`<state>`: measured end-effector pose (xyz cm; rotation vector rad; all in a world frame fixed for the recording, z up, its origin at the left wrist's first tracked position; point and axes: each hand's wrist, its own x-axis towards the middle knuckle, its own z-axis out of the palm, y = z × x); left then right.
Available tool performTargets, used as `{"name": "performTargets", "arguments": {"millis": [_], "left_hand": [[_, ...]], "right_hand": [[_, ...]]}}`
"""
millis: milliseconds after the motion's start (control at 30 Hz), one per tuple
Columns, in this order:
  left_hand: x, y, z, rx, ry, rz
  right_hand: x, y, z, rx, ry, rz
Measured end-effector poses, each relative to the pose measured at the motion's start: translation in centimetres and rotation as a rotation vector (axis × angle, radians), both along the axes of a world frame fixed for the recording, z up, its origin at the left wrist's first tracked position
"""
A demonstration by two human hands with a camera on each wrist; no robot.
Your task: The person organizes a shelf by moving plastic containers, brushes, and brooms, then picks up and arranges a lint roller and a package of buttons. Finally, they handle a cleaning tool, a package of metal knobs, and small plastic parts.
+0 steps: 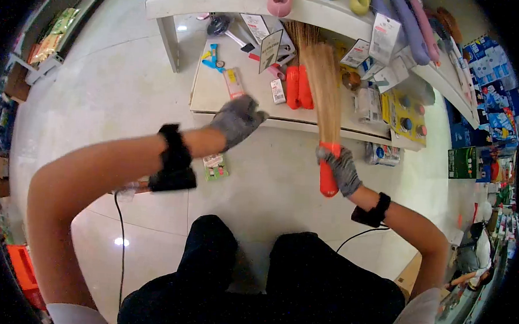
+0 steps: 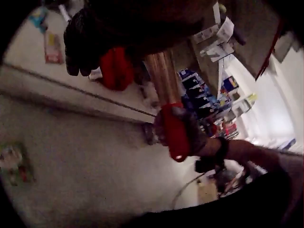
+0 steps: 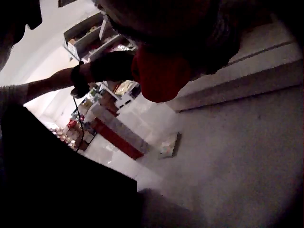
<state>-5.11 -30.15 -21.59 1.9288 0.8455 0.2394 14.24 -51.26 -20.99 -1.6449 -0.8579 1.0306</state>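
Gripping a brush by its glossy red handle, a person's right hand, in a gray fabric glove, closes its fingers around the grip. The brush's long, flat fan of straw-colored bristles rises over the white lower shelf, its rounded handle end hanging in front of the edge. The left hand, also gloved, hovers by that edge, fingers loosely bent, seemingly holding nothing. Nearby lie 2 smooth red handles and blue-and-yellow scissors. Overhead, the upper shelf overhangs the goods, and a hanging price tag blocks some from sight.
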Motion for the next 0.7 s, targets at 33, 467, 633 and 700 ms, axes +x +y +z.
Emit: {"name": "performTargets", "arguments": {"millis": [33, 467, 633, 700], "left_hand": [[1.4, 0.5, 1.1, 0.230, 0.099, -0.004], [12.8, 12.0, -4.4, 1.207, -0.419, -0.075], [11.4, 11.7, -2.3, 1.653, -0.208, -0.126], [11.4, 11.2, -1.1, 1.560, -0.052, -0.064]], "right_hand": [[0.8, 0.9, 0.2, -0.009, 0.020, -0.075], [10.5, 17.0, -1.8, -0.233, -0.771, -0.264], [10.4, 18.9, -3.1, -0.223, -0.952, -0.251], [10.6, 18.4, -3.0, -0.295, -1.015, -0.253]]}}
